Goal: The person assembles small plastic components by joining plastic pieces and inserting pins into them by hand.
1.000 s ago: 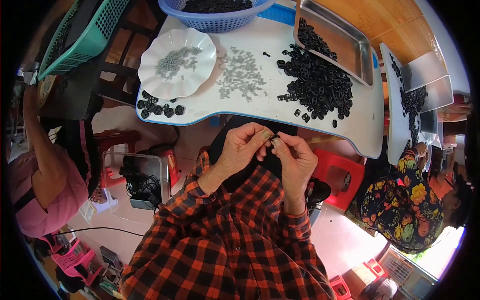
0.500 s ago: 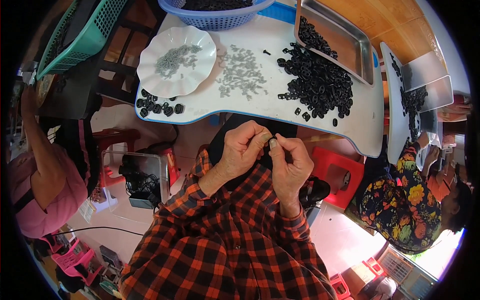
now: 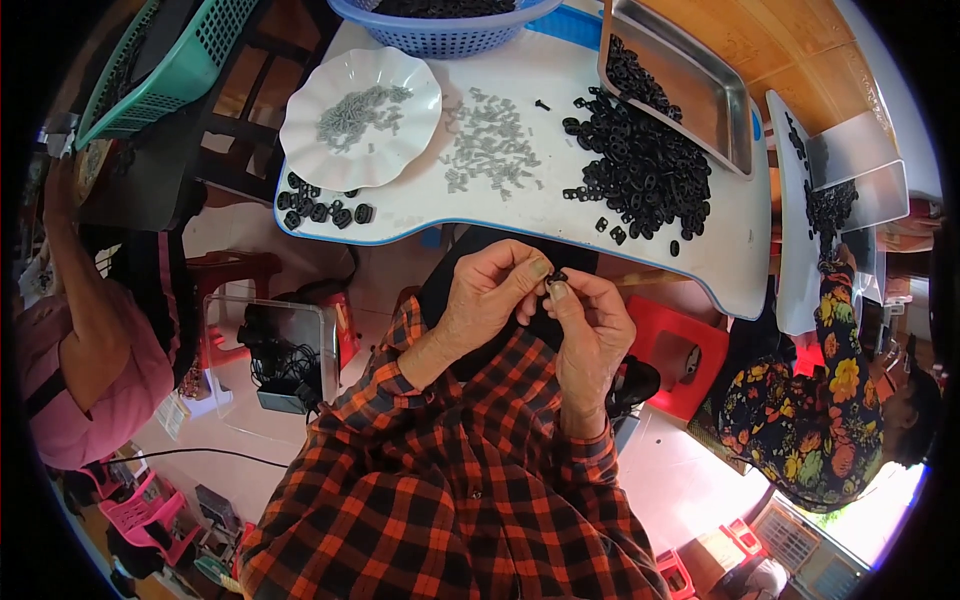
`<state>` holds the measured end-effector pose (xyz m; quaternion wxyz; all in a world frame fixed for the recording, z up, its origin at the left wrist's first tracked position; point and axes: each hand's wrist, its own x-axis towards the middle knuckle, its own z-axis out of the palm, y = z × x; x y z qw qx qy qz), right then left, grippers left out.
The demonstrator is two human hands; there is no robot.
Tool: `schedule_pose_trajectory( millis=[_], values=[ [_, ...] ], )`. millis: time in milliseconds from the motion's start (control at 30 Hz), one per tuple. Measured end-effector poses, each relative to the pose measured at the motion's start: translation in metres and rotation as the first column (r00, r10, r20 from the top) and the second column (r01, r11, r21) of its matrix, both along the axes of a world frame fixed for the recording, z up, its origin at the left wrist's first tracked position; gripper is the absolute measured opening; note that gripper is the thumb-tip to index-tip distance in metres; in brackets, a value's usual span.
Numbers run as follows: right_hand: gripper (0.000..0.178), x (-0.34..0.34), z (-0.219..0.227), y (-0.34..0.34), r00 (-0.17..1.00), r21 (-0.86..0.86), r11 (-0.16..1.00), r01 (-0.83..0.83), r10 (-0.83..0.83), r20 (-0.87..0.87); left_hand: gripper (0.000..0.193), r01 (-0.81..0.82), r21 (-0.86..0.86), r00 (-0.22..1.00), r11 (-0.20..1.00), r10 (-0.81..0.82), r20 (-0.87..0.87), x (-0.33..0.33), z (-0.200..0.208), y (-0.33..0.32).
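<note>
Over my lap, just off the table's near edge, my two hands meet at the fingertips. My right hand (image 3: pixel 592 325) pinches a small black plastic piece (image 3: pixel 558 276) between thumb and fingers. The fingers of my left hand (image 3: pixel 488 295) are pressed together right beside that piece; what they grip is hidden. On the table ahead lies a heap of similar black pieces (image 3: pixel 650 165), some with two holes. Left of it small clear-grey pieces (image 3: pixel 490 145) are spread out, and more of them (image 3: pixel 360 115) fill the middle of a white scalloped plate (image 3: pixel 300 140).
Several black pieces (image 3: pixel 320 212) sit at the table's left corner. A metal tray (image 3: pixel 735 130) tilts over the heap, and a blue basket (image 3: pixel 440 38) stands at the back. Red stools (image 3: pixel 685 345) flank me. People sit at left and right, the right one by another table.
My hands have turned slightly, and the black piece now shows between my fingertips. At the right, the other person's arm has stretched forward toward the black pieces on their table.
</note>
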<state>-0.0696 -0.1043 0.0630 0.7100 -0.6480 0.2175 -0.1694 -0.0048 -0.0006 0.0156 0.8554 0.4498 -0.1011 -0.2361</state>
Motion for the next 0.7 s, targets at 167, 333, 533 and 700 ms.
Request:
schedule_pose_trajectory(
  millis=[167,333,533,700],
  values=[
    [0.014,-0.0006,-0.0021,-0.001,1.0,0.062,0.998,0.01,-0.011,0.01,0.021,0.015,0.04,1.0,0.999,-0.015,-0.014,-0.0008,0.0016,0.0004],
    [0.013,-0.001,-0.0012,-0.001,1.0,0.041,0.999,0.018,-0.017,-0.013,0.022,0.025,0.044,0.999,0.999,-0.024,-0.03,-0.0012,0.0014,0.0011],
    [0.013,-0.0011,-0.0025,-0.0013,1.0,0.035,0.999,0.023,-0.023,-0.008,0.022,0.019,0.068,1.0,0.997,-0.018,-0.007,-0.0011,0.0031,0.001],
    [0.013,-0.0007,-0.0037,-0.0011,1.0,0.037,0.999,0.027,-0.027,-0.007,0.021,0.016,0.079,1.0,0.997,-0.016,0.002,-0.0009,0.004,0.001]
  ],
)
